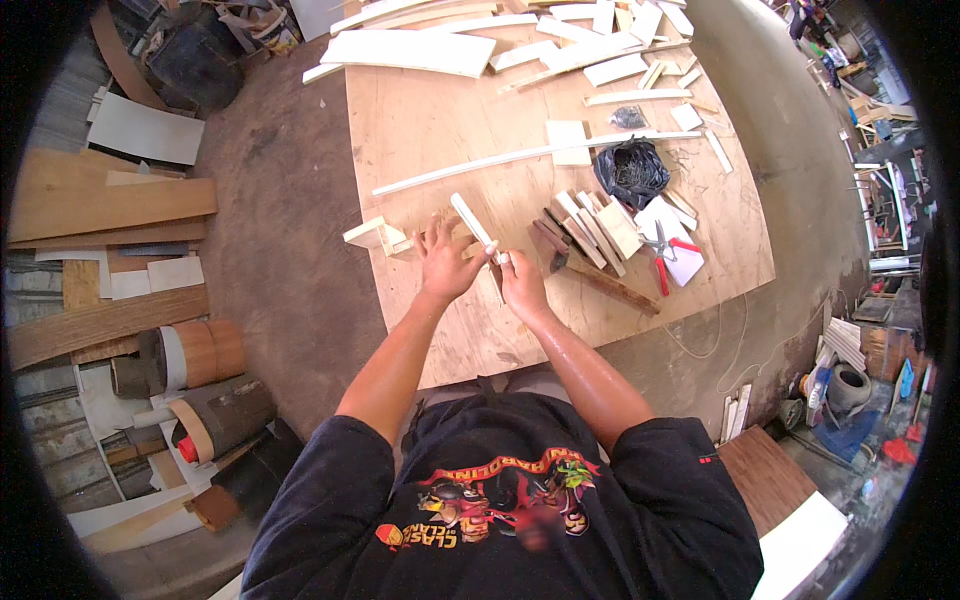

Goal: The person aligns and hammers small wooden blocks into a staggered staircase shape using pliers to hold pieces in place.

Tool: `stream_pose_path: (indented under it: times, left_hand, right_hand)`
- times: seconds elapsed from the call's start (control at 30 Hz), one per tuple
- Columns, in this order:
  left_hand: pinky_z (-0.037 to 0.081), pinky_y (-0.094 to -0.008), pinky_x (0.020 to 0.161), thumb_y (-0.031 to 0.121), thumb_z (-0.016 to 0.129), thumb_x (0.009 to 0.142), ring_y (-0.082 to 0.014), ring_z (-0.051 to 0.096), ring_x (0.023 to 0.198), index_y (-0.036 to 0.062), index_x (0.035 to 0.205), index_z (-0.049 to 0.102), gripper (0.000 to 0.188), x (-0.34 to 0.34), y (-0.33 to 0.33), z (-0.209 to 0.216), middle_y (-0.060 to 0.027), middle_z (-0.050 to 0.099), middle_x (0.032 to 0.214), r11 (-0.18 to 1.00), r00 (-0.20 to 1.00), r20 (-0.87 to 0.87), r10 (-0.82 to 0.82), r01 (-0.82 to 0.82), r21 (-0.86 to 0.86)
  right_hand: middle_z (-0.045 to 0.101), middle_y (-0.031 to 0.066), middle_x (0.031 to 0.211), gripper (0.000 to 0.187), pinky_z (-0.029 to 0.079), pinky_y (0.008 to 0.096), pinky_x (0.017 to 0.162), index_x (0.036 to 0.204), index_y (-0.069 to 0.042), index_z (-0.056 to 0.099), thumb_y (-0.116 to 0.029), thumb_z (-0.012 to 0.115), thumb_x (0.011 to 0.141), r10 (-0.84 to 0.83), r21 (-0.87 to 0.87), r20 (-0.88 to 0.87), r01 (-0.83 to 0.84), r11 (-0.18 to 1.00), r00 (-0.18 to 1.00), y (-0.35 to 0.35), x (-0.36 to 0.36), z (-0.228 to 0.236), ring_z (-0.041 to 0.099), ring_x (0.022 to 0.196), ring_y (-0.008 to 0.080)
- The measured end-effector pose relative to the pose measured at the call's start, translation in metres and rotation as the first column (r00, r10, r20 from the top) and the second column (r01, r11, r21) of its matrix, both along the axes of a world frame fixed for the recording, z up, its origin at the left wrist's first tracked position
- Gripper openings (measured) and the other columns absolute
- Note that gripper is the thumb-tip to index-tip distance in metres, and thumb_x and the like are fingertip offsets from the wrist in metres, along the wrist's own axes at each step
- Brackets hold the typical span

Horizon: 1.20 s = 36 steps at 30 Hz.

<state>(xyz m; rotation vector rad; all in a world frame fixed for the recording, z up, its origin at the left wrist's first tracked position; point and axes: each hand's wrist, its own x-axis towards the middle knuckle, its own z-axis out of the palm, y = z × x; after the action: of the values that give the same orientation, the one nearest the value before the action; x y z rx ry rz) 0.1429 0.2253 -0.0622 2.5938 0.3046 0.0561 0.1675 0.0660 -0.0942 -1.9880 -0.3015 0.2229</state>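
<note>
A short, pale wood strip [468, 216] slants over the plywood table in front of me. My right hand [522, 284] pinches its near end between thumb and fingers. Beside it, my left hand [446, 262] has its fingers spread, its thumb reaching to that same end of the strip. Left of my left hand rests a small joined piece of pale wood [376, 236]. Just right of my right hand lies a hammer [612, 284] with a wooden handle, next to a row of small wood blocks [588, 228]. Red-handled pincers [664, 262] lie farther right.
The plywood table [450, 350] carries a black plastic bag [632, 172] of what look like nails, a long thin strip [470, 170] and many white offcuts [410, 52] at the far end. Boards [110, 200] and rolls [200, 355] are stacked at left.
</note>
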Motion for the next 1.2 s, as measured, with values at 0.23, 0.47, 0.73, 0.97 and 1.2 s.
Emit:
stream_pose_path:
  times: [0.23, 0.47, 0.73, 0.97, 1.2]
  left_hand:
    - [-0.006, -0.0681, 0.112, 0.055, 0.069, 0.083, -0.0303, 0.038, 0.135, 0.0111, 0.087, 0.077, 0.045, 0.017, -0.001, -0.016, -0.009, 0.062, 0.121, 0.957, 0.996, -0.045, 0.074, -0.084, -0.279]
    - [-0.011, -0.0675, 0.112, 0.058, 0.065, 0.084, -0.0299, 0.046, 0.129, 0.0112, 0.087, 0.078, 0.048, 0.016, -0.005, -0.005, -0.0117, 0.067, 0.111, 0.968, 0.993, -0.113, 0.032, -0.059, -0.243]
    - [-0.013, -0.0696, 0.106, 0.061, 0.061, 0.087, -0.0298, 0.069, 0.085, 0.0105, 0.084, 0.078, 0.053, 0.02, 0.001, -0.018, -0.0107, 0.072, 0.074, 0.952, 0.988, -0.153, -0.009, -0.038, -0.305]
    - [-0.011, -0.0686, 0.106, 0.061, 0.058, 0.089, -0.0304, 0.069, 0.078, 0.0094, 0.082, 0.078, 0.056, 0.021, 0.002, -0.021, -0.0127, 0.07, 0.071, 0.964, 0.983, -0.184, -0.004, -0.045, -0.261]
    - [-0.013, -0.0709, 0.104, 0.064, 0.054, 0.089, -0.0316, 0.069, 0.076, 0.0094, 0.08, 0.077, 0.06, 0.022, -0.001, -0.015, -0.0135, 0.068, 0.066, 0.968, 0.976, -0.215, -0.016, -0.038, -0.248]
  right_hand:
    - [0.067, 0.0187, 0.083, 0.022, 0.049, 0.0462, 0.068, 0.097, -0.001, 0.066, -0.023, 0.063, 0.093, -0.128, -0.181, 0.183, 0.161, 0.97, 0.975, 0.0, -0.005, 0.011, 0.065, 0.077, 0.0376]
    - [0.071, 0.0139, 0.08, 0.026, 0.052, 0.0422, 0.066, 0.098, -0.005, 0.07, -0.025, 0.075, 0.082, -0.158, -0.201, 0.123, 0.18, 0.963, 0.98, 0.004, -0.021, 0.016, 0.069, 0.073, 0.0314]
    - [0.071, 0.0115, 0.083, 0.02, 0.051, 0.0463, 0.064, 0.097, -0.012, 0.069, -0.029, 0.07, 0.086, -0.231, -0.353, 0.217, 0.297, 0.887, 0.948, 0.014, -0.026, 0.002, 0.068, 0.074, 0.0339]
    - [0.07, 0.0118, 0.084, 0.023, 0.05, 0.0446, 0.063, 0.096, -0.012, 0.07, -0.033, 0.069, 0.087, -0.198, -0.345, 0.258, 0.282, 0.895, 0.946, 0.015, -0.029, 0.007, 0.067, 0.074, 0.0323]
    - [0.067, 0.0118, 0.08, 0.024, 0.048, 0.046, 0.062, 0.09, -0.011, 0.067, -0.035, 0.068, 0.088, -0.17, -0.326, 0.316, 0.275, 0.904, 0.933, 0.013, -0.025, -0.001, 0.065, 0.073, 0.0346]
